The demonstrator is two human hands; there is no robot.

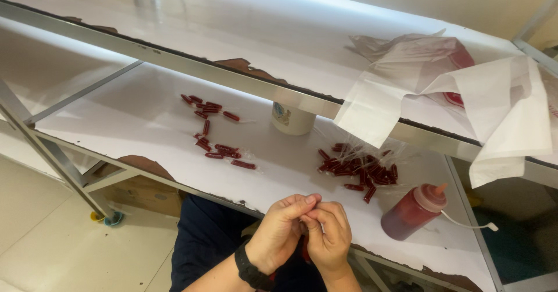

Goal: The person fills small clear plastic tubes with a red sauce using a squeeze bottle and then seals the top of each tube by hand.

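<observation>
Two bare hands meet just below the near edge of the white peeling work surface (pixel 145 112), fingertips pressed together: the left hand (pixel 281 233), with a black band on its wrist, curls its thumb and forefinger against those of the right hand (pixel 327 237), and both grips pinch something small between them that is too hidden by the fingers to make out, though a sliver of red shows low between the palms. Just beyond the grips and a little to the right lies a dense heap of small red sausage-shaped sachets (pixel 359 169) on crinkled clear plastic. Well beyond and to the left of the left grip, a looser scatter of the same red sachets (pixel 214 130) is spread across the surface, each piece lying apart from or just beside its neighbours. Near the right grip, off to its right, a soft squeeze bottle of red sauce with an orange nozzle (pixel 414 210) lies tilted on the surface, and a thin white cord (pixel 468 223) runs from beside it toward the right edge. Straight ahead of both grips, at the back of the surface, a short white plastic cup (pixel 292 120) stands upright, partly under the metal-edged upper shelf (pixel 250 83). On that shelf, far ahead and to the right of the right grip, crumpled white plastic bags (pixel 465 88) hang over the edge, with something red showing through them
</observation>
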